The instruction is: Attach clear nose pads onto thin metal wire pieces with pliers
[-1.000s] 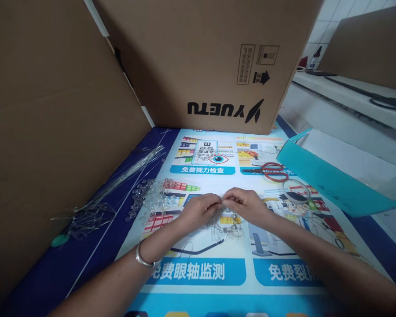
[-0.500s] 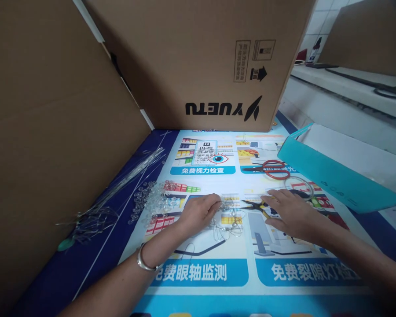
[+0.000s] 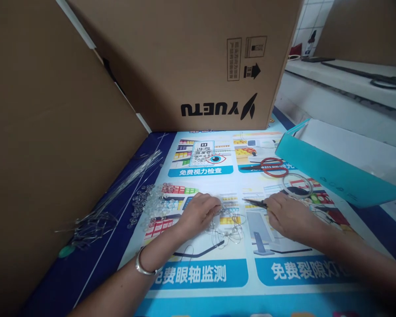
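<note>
My left hand is closed, its fingertips pinching a tangle of thin wire with clear beads that spreads on the printed sheet. My right hand is wrapped round a pair of pliers; the dark, narrow jaws point left toward the wire, and the handles are mostly hidden in the palm. Loose clear beads lie in a heap to the left of my left hand. Beyond my right hand are red-handled scissors and a ring-shaped coil of clear material.
A bundle of thin wires lies on the left beside the cardboard. A taller cardboard panel stands at the back. On the right sits an open teal box, with a ledge behind it.
My right hand has closed round the pliers, which were lying by its open fingers. Their jaws have come together and tilted slightly. My left hand stays on the beaded wire.
</note>
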Demonstrator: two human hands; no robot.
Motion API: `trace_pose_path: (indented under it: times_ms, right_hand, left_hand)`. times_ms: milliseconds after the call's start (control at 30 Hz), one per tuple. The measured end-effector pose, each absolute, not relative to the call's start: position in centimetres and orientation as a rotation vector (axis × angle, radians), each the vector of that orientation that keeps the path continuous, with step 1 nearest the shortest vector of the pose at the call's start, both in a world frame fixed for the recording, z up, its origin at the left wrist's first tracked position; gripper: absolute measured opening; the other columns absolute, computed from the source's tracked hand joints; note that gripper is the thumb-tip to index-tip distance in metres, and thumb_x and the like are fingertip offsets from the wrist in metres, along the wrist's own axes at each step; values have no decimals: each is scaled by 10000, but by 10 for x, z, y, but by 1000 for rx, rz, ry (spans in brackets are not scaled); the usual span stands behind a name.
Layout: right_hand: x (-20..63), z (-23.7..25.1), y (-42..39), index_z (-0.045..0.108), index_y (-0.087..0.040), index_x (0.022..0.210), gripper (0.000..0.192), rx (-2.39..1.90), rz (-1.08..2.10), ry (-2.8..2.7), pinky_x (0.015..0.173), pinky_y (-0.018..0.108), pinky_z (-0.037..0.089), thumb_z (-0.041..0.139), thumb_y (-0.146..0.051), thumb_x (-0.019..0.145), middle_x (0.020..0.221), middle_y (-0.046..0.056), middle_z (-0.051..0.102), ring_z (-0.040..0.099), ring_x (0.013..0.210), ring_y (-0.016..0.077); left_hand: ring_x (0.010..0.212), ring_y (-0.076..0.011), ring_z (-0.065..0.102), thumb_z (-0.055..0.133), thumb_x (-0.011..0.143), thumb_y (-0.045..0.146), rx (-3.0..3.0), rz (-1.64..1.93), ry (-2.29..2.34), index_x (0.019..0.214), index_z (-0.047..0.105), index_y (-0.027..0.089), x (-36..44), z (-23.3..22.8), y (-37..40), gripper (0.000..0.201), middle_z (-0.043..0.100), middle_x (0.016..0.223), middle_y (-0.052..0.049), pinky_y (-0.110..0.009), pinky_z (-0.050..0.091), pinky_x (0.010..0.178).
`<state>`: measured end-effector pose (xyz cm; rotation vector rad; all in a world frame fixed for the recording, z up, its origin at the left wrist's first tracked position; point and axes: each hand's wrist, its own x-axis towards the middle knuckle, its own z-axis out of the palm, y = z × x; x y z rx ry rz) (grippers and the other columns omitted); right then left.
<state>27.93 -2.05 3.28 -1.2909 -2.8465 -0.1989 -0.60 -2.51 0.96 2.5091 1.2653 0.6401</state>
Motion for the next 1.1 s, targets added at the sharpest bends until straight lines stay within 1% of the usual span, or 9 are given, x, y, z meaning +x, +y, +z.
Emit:
trace_pose_path:
  times_ms: [67, 167, 300, 400, 567, 767, 1100]
  right_hand:
    - [269, 43, -25, 602, -157, 939, 236, -1182, -111, -2842, 743, 328, 378, 435, -308, 867, 901, 107, 569, 493, 868, 218]
    - [251, 57, -29, 594, -180, 909, 222, -1075, -8, -2885, 727, 317, 366, 442, -337, 871, 879, 83, 550, 475, 867, 211]
    - [233, 60, -23, 606, -171, 880, 237, -984, -54, -2934, 751, 341, 346, 427, -326, 877, 851, 86, 543, 458, 864, 217]
    - [228, 51, -20, 606, -162, 878, 245, -987, -95, -2936, 747, 351, 336, 406, -303, 882, 851, 92, 540, 449, 861, 223]
    - [228, 38, -25, 588, -170, 882, 228, -1078, -62, -2891, 734, 356, 329, 418, -322, 872, 856, 89, 532, 442, 869, 235]
    - [228, 37, -31, 581, -168, 896, 216, -1134, -117, -2858, 704, 348, 317, 417, -306, 871, 873, 94, 538, 444, 864, 240]
    - [228, 34, -31, 583, -172, 895, 230, -1099, -82, -2863, 709, 347, 311, 407, -319, 878, 874, 91, 535, 440, 863, 231]
  left_hand:
    - [761, -151, 511, 367, 923, 267, 2514, 643, 1222, 882, 521, 186, -6, 10, -26, 179, 593, 790, -24, -298, 349, 740]
    - [750, -151, 507, 375, 921, 274, 2522, 644, 1205, 883, 525, 185, -6, 9, -26, 178, 584, 772, -23, -300, 351, 742]
    - [746, -152, 503, 382, 916, 277, 2516, 636, 1207, 860, 526, 184, -5, 10, -27, 180, 579, 761, -22, -300, 354, 742]
    - [744, -151, 505, 379, 912, 266, 2490, 626, 1206, 842, 524, 184, -5, 11, -27, 181, 582, 765, -21, -296, 356, 735]
    - [714, -142, 496, 386, 904, 244, 2457, 617, 1230, 832, 513, 183, -4, 12, -28, 159, 578, 759, -13, -283, 360, 700]
    - [692, -143, 495, 387, 904, 251, 2480, 630, 1269, 827, 499, 188, -4, 8, -30, 150, 578, 740, -10, -280, 363, 682]
    - [711, -156, 500, 400, 900, 244, 2539, 611, 1290, 858, 490, 186, -4, 5, -29, 115, 589, 759, -18, -288, 371, 690]
